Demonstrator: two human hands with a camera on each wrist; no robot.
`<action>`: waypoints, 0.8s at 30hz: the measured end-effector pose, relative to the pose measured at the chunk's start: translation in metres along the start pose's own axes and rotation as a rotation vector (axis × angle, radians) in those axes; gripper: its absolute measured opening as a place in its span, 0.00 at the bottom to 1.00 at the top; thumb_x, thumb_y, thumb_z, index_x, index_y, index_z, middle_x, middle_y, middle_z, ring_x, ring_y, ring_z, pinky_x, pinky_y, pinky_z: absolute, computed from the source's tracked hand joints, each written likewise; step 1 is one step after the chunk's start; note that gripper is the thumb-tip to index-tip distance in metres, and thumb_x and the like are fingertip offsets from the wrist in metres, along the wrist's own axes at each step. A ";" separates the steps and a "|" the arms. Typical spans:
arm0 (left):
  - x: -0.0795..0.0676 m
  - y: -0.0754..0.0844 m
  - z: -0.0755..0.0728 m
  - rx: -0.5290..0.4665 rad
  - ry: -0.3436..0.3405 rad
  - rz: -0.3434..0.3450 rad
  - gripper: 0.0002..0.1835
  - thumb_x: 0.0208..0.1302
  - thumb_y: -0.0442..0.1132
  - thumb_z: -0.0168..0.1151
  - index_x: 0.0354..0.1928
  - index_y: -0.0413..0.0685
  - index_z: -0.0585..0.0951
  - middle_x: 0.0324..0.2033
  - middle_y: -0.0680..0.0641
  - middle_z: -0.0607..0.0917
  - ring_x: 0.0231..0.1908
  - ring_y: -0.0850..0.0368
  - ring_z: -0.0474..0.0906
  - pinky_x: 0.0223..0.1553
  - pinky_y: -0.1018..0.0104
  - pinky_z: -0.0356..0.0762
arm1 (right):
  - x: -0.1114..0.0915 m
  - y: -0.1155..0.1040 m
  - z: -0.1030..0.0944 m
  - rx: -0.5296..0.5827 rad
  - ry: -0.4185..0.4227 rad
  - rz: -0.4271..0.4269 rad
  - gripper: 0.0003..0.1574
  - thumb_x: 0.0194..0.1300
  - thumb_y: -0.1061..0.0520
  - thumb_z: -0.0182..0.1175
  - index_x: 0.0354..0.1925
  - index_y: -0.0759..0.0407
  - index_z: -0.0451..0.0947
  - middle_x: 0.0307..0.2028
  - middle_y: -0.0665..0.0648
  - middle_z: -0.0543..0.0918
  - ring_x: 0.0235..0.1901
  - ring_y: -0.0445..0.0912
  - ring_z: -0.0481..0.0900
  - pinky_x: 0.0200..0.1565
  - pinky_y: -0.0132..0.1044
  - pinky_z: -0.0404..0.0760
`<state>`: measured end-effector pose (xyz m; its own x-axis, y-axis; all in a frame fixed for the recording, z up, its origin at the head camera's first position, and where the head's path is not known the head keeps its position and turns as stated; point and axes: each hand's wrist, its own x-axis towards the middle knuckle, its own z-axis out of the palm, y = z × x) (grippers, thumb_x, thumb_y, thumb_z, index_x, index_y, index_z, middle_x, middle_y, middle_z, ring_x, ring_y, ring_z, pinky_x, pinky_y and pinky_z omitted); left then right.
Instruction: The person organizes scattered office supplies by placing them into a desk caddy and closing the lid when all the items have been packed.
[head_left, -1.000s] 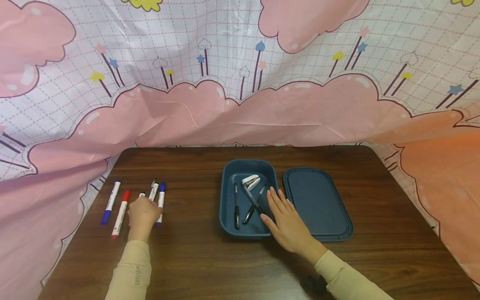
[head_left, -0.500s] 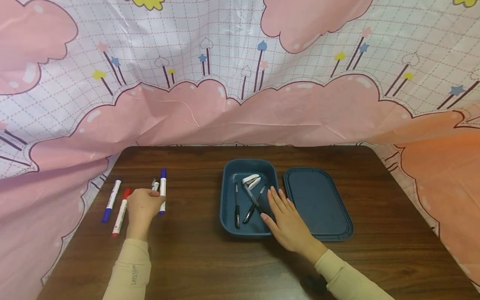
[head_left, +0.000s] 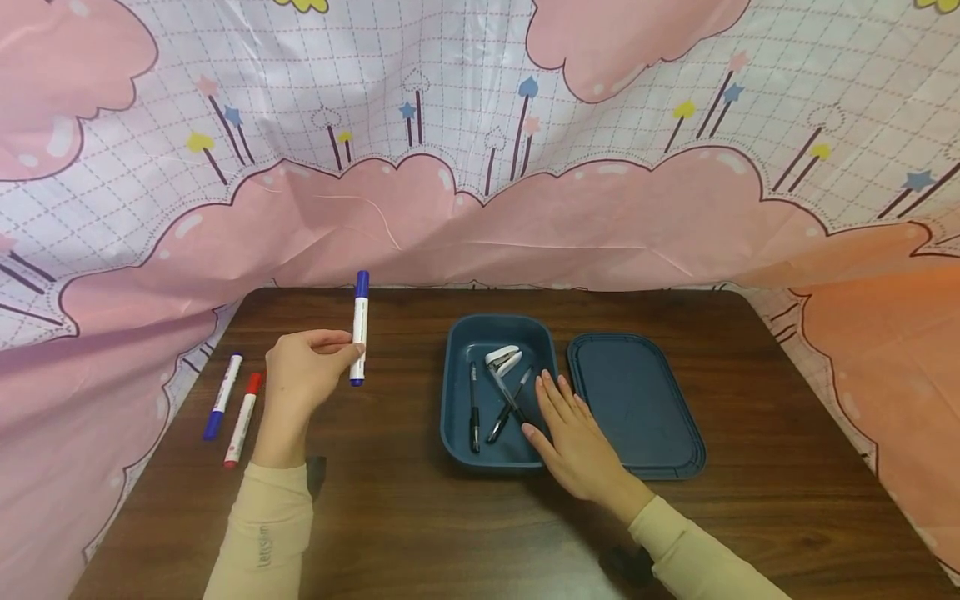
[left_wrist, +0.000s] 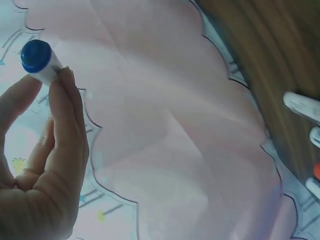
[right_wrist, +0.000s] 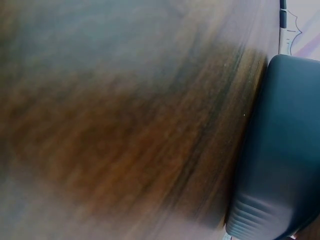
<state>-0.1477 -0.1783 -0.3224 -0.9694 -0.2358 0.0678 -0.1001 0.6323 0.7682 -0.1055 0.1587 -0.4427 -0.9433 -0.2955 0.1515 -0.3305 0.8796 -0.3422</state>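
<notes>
Left hand (head_left: 303, 379) pinches a blue-capped marker (head_left: 360, 321) between thumb and fingertips, held roughly upright in the air above the worktop (head_left: 397, 517), left of the blue box (head_left: 480, 327). Right hand (head_left: 581, 454) lies flat at the box's near right edge, fingers straight and close together, thumb apart — can't tell how firmly it presses, if at all. Box contains black pens (head_left: 474, 417) and a white stapler-like item (head_left: 503, 360); lid (head_left: 637, 400) lies just beside it. A blue-and-white marker (head_left: 222, 398) and a red-capped marker (head_left: 243, 421) lie at far left.

Step in hand looks like transferring the marker — lifted, not set down. Next move probably calls for keeping the pinch, shifting right over the box, tilting flatter, and lowering into space beside the pens, with the right hand keeping the box steady.
</notes>
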 end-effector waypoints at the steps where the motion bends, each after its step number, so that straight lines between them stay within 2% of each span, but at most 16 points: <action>1: -0.001 0.004 0.001 -0.009 -0.007 0.005 0.18 0.58 0.47 0.67 0.46 0.44 0.86 0.41 0.41 0.89 0.46 0.45 0.86 0.37 0.66 0.77 | 0.000 0.000 0.000 0.002 0.004 -0.003 0.44 0.74 0.37 0.42 0.75 0.60 0.47 0.77 0.57 0.47 0.77 0.55 0.42 0.72 0.59 0.52; 6: -0.002 0.018 0.011 -0.050 -0.047 0.031 0.17 0.58 0.47 0.67 0.46 0.44 0.86 0.42 0.41 0.89 0.46 0.46 0.86 0.38 0.65 0.78 | 0.000 -0.001 -0.001 0.006 -0.026 0.011 0.44 0.75 0.36 0.40 0.76 0.58 0.45 0.77 0.55 0.45 0.77 0.53 0.40 0.73 0.57 0.49; 11: -0.001 0.030 0.031 -0.086 -0.079 0.058 0.16 0.57 0.47 0.68 0.45 0.46 0.87 0.41 0.42 0.89 0.44 0.48 0.87 0.35 0.67 0.78 | 0.000 -0.001 -0.002 0.004 -0.031 0.013 0.44 0.75 0.36 0.40 0.76 0.58 0.45 0.77 0.55 0.45 0.77 0.53 0.40 0.73 0.56 0.49; 18: -0.008 0.044 0.071 -0.138 -0.149 0.069 0.15 0.56 0.45 0.69 0.43 0.46 0.87 0.38 0.44 0.90 0.40 0.51 0.87 0.36 0.63 0.81 | 0.000 0.000 -0.002 0.006 -0.022 0.010 0.44 0.75 0.37 0.41 0.76 0.59 0.45 0.77 0.55 0.45 0.77 0.54 0.42 0.73 0.57 0.50; 24: -0.010 0.046 0.109 -0.169 -0.206 0.041 0.12 0.56 0.44 0.71 0.40 0.45 0.88 0.36 0.44 0.90 0.39 0.52 0.87 0.36 0.63 0.82 | 0.000 -0.001 -0.002 0.006 -0.023 0.013 0.44 0.74 0.37 0.41 0.76 0.58 0.45 0.77 0.55 0.45 0.77 0.55 0.43 0.73 0.57 0.50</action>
<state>-0.1665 -0.0665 -0.3571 -0.9988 -0.0464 -0.0168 -0.0379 0.5021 0.8640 -0.1049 0.1589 -0.4402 -0.9479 -0.2926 0.1259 -0.3184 0.8813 -0.3491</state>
